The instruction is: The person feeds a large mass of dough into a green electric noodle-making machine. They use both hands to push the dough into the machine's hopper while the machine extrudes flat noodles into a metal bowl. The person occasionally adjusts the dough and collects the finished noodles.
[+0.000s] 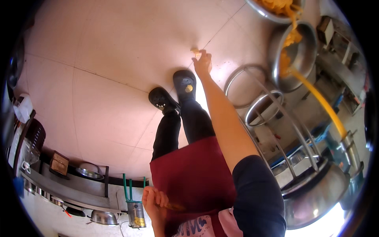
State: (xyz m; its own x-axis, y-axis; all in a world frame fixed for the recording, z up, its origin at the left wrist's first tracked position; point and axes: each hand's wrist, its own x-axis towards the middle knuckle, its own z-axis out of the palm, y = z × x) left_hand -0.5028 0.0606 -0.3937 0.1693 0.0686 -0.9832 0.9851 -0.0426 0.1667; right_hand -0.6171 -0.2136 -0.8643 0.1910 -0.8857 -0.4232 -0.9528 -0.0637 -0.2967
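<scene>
My right arm stretches down to the floor. The fingers of my right hand [203,63] pinch a small pale-orange scrap [195,51] just beyond my dark shoes; what kind of scrap it is does not show. Held low by the dark red apron [193,170], my left hand [155,200] has its fingers curled. A blurred brownish thing [174,207] sticks out beside it, too unclear to name. At the upper right, orange strips [291,37] trail from one metal bowl [263,12] into another metal bowl [312,37].
A yellow-orange tube [323,102] runs from the lower bowl to a metal fitting. Close on my right stand a round metal-tube rack [276,104] and a large metal pot [316,193]. A shelf [75,201] with pans and bowls lines the lower left.
</scene>
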